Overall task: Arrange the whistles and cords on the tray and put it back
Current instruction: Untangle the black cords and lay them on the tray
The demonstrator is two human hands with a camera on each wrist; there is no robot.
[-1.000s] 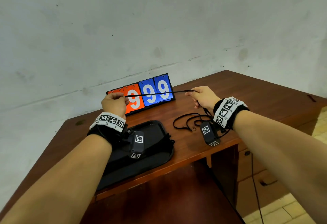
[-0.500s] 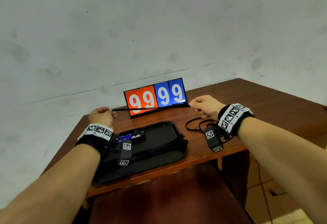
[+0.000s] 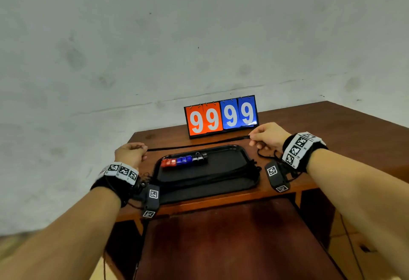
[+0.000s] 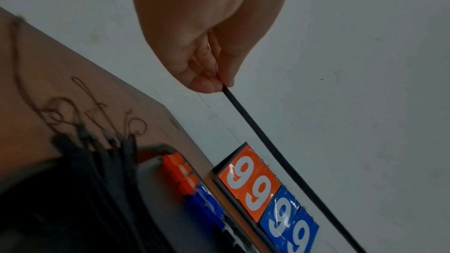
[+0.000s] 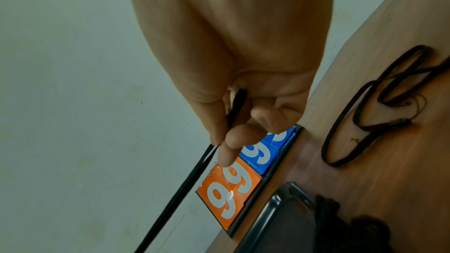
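Working against stained grey-white plaster wall [image 3: 199, 36], at brown wooden table [image 3: 332, 129]. Noting black oblong plastic tray [image 3: 230, 162] lying near front edge between both wrists, with orange-and-blue flip scoreboard reading 9999 [image 3: 221, 116] just behind it.

Holding one long black cord [image 3: 199, 144] stretched nearly straight above the strip of table between tray's far rim and scoreboard. Pinching its left end with left hand [image 3: 130, 154], thumb and curled fingers closed tight on it. Pinching its right end with right hand [image 3: 269, 135], thumb and forefinger closed on the doubled strand, other fingers curled.

Noting bundle of straightened black cords [image 3: 210, 177] lying along tray's near side, ends hanging past both short rims. Seeing row of small red, blue and black plastic whistles [image 3: 183, 160] lined along far side. Seeing one more looped black cord [image 5: 389, 123] lying loose on table, right of tray.

Judging the risks:
- Risking dragging taut cord through whistle row while bringing it back over far rim toward bundle, knocking row out of line.
- Risking clipping scoreboard if swinging cord rearward.
- Risking slack and kinking if loosening either pinch early.
- Risking overhanging ends snagging wrist cameras when lifting tray.
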